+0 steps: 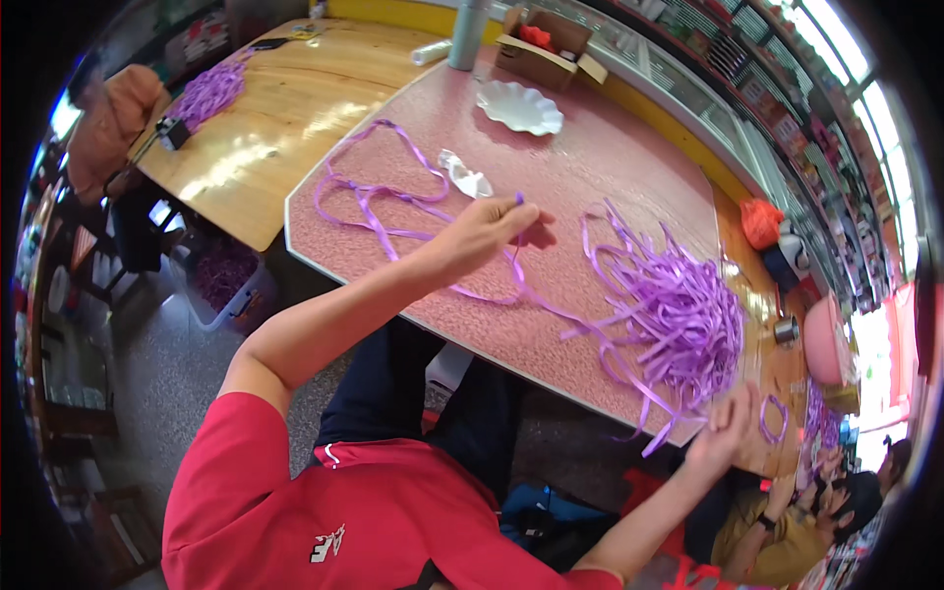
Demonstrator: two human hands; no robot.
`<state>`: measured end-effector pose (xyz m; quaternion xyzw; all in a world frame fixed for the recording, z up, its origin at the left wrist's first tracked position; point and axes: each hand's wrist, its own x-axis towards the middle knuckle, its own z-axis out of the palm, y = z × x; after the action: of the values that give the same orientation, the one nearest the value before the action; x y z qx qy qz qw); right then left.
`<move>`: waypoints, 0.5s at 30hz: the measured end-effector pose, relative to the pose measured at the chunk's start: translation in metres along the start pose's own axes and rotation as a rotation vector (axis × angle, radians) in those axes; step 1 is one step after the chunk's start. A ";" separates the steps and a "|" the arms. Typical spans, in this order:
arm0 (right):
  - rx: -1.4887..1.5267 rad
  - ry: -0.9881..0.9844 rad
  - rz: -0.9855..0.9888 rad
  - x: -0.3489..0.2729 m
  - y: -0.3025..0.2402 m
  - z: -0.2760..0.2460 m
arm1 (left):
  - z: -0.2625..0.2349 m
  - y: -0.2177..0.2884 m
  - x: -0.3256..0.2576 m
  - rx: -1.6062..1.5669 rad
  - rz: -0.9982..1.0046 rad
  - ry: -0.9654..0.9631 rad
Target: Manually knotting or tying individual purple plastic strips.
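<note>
My left hand (500, 226) is raised over the pink speckled table (629, 147), its thumb and fingers pinched on a purple ribbon, with a small dark purple bit at the fingertips. Loose loops of purple ribbon (372, 208) lie to its left, and a strand runs rightward into a large tangled heap of purple ribbons (683, 320). My right hand (723, 428) is at the table's right corner, just beyond the heap. Its fingers are loosely bent and somewhat apart, slightly blurred, and I see no ribbon in them. Crumpled white paper (462, 175) lies beside my left hand.
A white scalloped dish (519, 107), a grey-green bottle (468, 37) and an open cardboard box (551, 47) stand at the far side. Left is a wooden table (324, 79) with another ribbon heap (211, 93) and a person (113, 128). Other people sit at lower right.
</note>
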<state>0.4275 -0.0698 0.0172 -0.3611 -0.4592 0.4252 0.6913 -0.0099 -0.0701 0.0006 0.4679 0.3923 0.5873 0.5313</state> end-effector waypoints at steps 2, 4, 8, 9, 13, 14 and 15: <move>-0.253 -0.210 -0.021 -0.019 -0.008 0.072 | 0.020 0.008 -0.015 0.341 0.128 -0.153; -0.577 -0.400 -0.230 -0.035 -0.015 0.134 | 0.039 0.009 -0.024 0.372 0.138 -0.194; -0.594 -0.699 -0.393 -0.048 -0.011 0.195 | 0.059 0.011 -0.034 0.530 0.310 -0.265; -0.581 -0.706 -0.415 -0.047 -0.003 0.199 | 0.062 0.020 -0.037 0.640 0.285 -0.288; -0.559 -0.743 -0.340 -0.052 0.000 0.210 | 0.058 0.013 -0.038 0.774 0.381 -0.315; -0.542 -0.729 -0.331 -0.052 0.002 0.209 | 0.057 0.013 -0.037 0.791 0.427 -0.333; -0.525 -0.716 -0.323 -0.052 0.003 0.209 | 0.057 0.013 -0.037 0.790 0.426 -0.330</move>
<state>0.2182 -0.0938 0.0638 -0.2784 -0.8109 0.2797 0.4322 0.0412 -0.1103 0.0231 0.7911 0.3912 0.4069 0.2358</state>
